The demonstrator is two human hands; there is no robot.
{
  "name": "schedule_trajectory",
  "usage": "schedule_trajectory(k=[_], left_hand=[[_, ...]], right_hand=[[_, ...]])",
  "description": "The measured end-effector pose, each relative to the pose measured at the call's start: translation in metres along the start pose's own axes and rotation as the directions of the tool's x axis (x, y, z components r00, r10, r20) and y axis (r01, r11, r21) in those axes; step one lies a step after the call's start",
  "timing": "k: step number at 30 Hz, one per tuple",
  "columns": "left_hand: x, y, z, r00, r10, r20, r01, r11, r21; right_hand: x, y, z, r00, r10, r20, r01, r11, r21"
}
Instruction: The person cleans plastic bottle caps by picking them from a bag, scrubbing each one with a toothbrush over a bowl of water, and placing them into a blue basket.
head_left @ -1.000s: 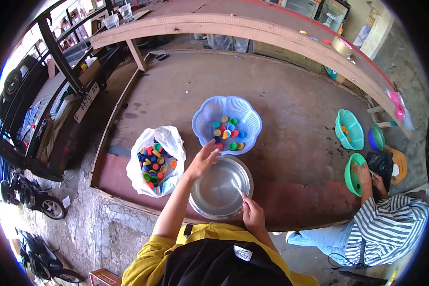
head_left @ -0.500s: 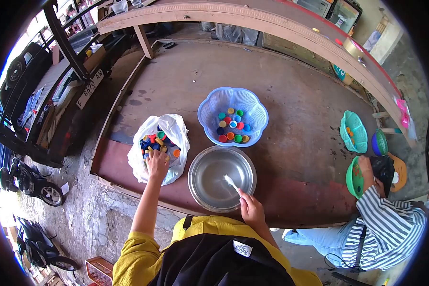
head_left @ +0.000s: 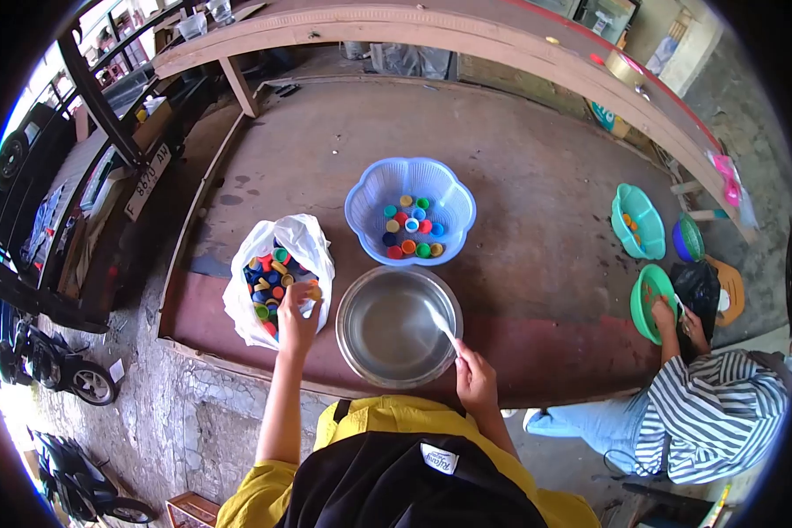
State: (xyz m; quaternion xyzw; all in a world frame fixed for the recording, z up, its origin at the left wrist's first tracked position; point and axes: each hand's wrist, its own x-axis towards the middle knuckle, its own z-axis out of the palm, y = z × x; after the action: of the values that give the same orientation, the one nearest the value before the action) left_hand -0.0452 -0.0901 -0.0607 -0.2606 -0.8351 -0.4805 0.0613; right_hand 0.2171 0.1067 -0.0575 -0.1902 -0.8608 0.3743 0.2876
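My left hand (head_left: 297, 322) is over the right side of a white plastic bag (head_left: 239, 304) full of coloured bottle caps (head_left: 267, 280). Its fingertips pinch a yellow-orange bottle cap (head_left: 315, 291). A white toothbrush (head_left: 444, 326) is held by its handle in my right hand (head_left: 476, 380), with its head over the right side of a metal bowl (head_left: 344, 339). The bowl seems to contain clear liquid. Just behind it, a blue plastic basket (head_left: 361, 207) has several caps of mixed colours lying on its bottom.
At the right, a person in a striped shirt (head_left: 708, 409) works over a green basket (head_left: 638, 308). A teal basket (head_left: 625, 207) with orange pieces, a purple-green bowl (head_left: 688, 239) and a black bag (head_left: 697, 286) are nearby. A raised wooden rail (head_left: 361, 19) spans the table's far side.
My left hand has risen from among the caps with one pinched in its fingers. The toothbrush has shifted toward the bowl's right rim. The view has turned slightly; the other person's hands have moved.
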Motion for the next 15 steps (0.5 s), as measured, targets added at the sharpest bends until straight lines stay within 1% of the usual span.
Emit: schedule_trajectory(k=[2, 3, 4, 7, 9, 10, 11, 12, 14, 15], left_hand=[[-0.009, 0.028, 0.012, 0.998, -0.051, 0.025, 0.055, 0.983, -0.178], [-0.01, 0.036, 0.018, 0.986, 0.148, 0.082, -0.144, 0.988, -0.048], [-0.011, 0.042, 0.023, 0.93, 0.331, 0.162, -0.345, 0.936, 0.066], [-0.018, 0.039, 0.056, 0.891, 0.282, 0.356, -0.263, 0.959, -0.103], [-0.023, 0.04, 0.07, 0.851, 0.194, 0.487, -0.19, 0.98, -0.059], [-0.023, 0.038, 0.076, 0.823, 0.147, 0.548, -0.156, 0.987, -0.031], [-0.023, 0.032, 0.083, 0.781, 0.116, 0.614, -0.153, 0.988, 0.008], [-0.025, 0.031, 0.088, 0.776, 0.135, 0.617, -0.177, 0.984, 0.008], [-0.03, 0.03, 0.095, 0.766, 0.168, 0.62, -0.223, 0.975, 0.011], [-0.033, 0.027, 0.099, 0.754, 0.159, 0.638, -0.223, 0.974, 0.022]], right_hand=[[-0.001, -0.001, -0.004, 0.999, 0.008, -0.037, -0.008, 1.0, -0.003], [-0.003, -0.002, -0.004, 0.997, 0.003, -0.08, -0.002, 1.0, 0.012], [-0.007, -0.004, -0.005, 0.997, 0.016, -0.079, -0.016, 1.0, 0.008], [-0.017, -0.007, -0.009, 0.996, 0.043, -0.072, -0.044, 0.999, -0.014], [-0.025, -0.009, -0.011, 0.997, 0.051, -0.062, -0.054, 0.998, -0.043], [-0.028, -0.011, -0.011, 0.996, 0.04, -0.077, -0.043, 0.998, -0.037], [-0.03, -0.012, -0.01, 0.995, 0.029, -0.091, -0.032, 0.999, -0.033], [-0.033, -0.013, -0.011, 0.994, 0.017, -0.104, -0.02, 0.999, -0.029], [-0.04, -0.017, -0.013, 0.996, 0.046, -0.081, -0.049, 0.998, -0.046], [-0.045, -0.018, -0.014, 0.995, 0.064, -0.071, -0.068, 0.997, -0.042]])
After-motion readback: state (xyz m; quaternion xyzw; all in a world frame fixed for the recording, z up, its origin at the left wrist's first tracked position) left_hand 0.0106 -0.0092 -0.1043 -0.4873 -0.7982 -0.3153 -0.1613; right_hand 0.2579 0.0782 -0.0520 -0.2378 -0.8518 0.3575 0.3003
